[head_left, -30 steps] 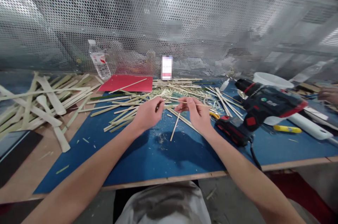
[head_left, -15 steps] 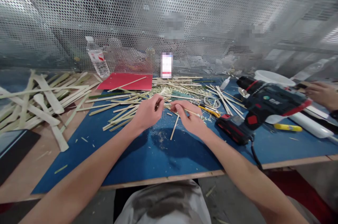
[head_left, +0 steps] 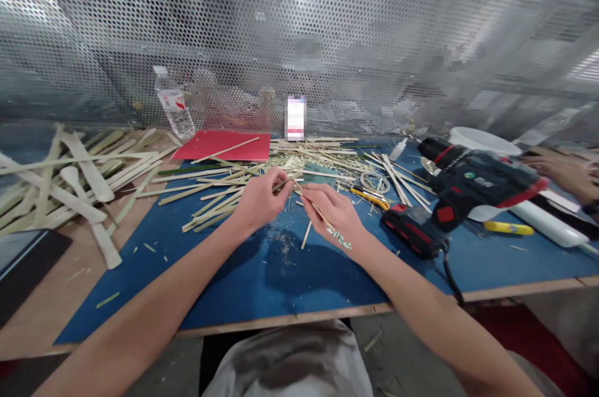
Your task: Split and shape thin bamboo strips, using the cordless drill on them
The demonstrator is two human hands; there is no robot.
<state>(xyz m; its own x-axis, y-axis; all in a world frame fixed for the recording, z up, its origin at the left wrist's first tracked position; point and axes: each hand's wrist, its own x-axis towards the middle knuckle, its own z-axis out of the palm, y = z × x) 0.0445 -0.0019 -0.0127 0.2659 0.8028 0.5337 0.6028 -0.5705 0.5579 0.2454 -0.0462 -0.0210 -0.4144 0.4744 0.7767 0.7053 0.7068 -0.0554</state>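
My left hand (head_left: 259, 200) and my right hand (head_left: 330, 213) meet over the blue board (head_left: 290, 278), fingers pinched. Together they grip a thin bamboo stick (head_left: 314, 208) that runs from the left fingertips down across the right palm. Another short stick (head_left: 306, 235) lies on the board just below the hands, beside a patch of sawdust (head_left: 283, 241). A heap of bamboo slivers (head_left: 309, 160) lies right behind my hands.
A cordless drill (head_left: 461, 194) lies to the right, with a yellow knife (head_left: 369, 196) near it. Wide bamboo strips (head_left: 70, 178) cover the left. A red sheet (head_left: 224, 146), water bottle (head_left: 171, 103) and perforated metal screen (head_left: 299, 41) stand behind. Another person's hand (head_left: 568, 172) works far right.
My right hand has turned and drawn in toward the left, so the thin stick now slants across its palm instead of pointing right. The other person's hand has moved nearer.
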